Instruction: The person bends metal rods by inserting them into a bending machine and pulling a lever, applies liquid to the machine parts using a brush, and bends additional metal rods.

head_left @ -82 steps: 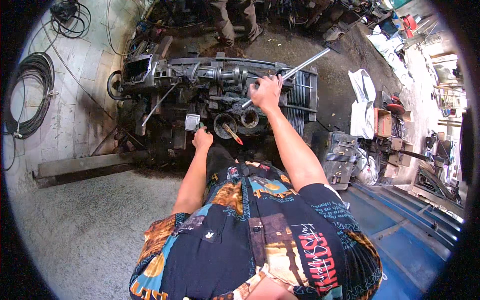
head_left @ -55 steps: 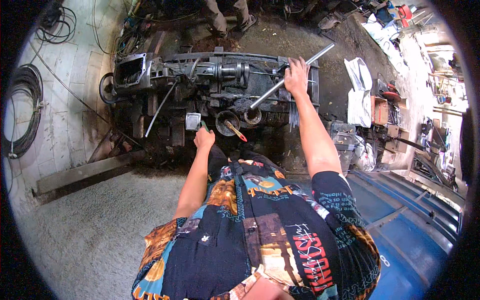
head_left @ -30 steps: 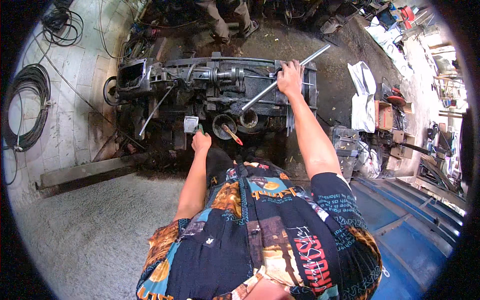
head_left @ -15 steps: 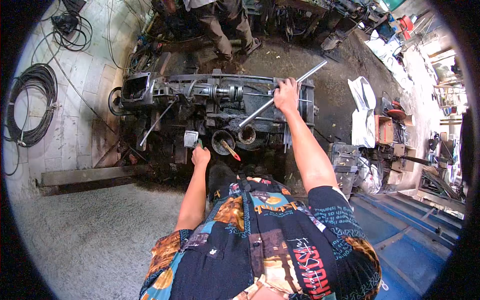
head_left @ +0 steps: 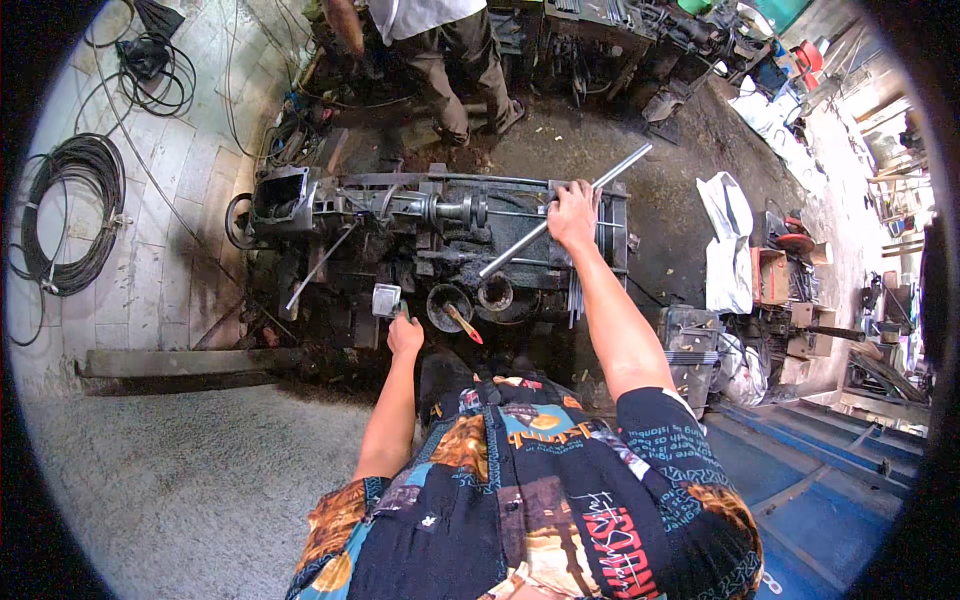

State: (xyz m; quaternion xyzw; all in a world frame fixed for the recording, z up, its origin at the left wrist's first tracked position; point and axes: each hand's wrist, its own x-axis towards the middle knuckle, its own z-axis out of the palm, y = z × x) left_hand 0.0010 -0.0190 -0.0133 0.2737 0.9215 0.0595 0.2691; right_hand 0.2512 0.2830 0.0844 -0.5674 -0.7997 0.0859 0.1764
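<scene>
At the right end of the lathe-like machine (head_left: pixel 390 206), my right hand (head_left: pixel 572 217) curls around a steel bar (head_left: pixel 515 249), likely for leverage, while nearside my left hand (head_left: pixel 405 335) grips a green handle (head_left: pixel 404 309).

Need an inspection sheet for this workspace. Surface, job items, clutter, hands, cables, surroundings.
Surface: dark, dirty-looking floor with small pale bits, beyond the machine.
Job items: long metal machine; straight metal bar slanting over its right end; pale square part by a greenish handle.
Clutter: round metal bowl with a red-ended tool sticking out; white sack at right.
Hands: left hand at the greenish handle, right hand over the bar's middle; grips unclear.
Cables: large black coil against the pale wall, left.
Surroundings: another person standing beyond the machine; blue panels lower right.
</scene>
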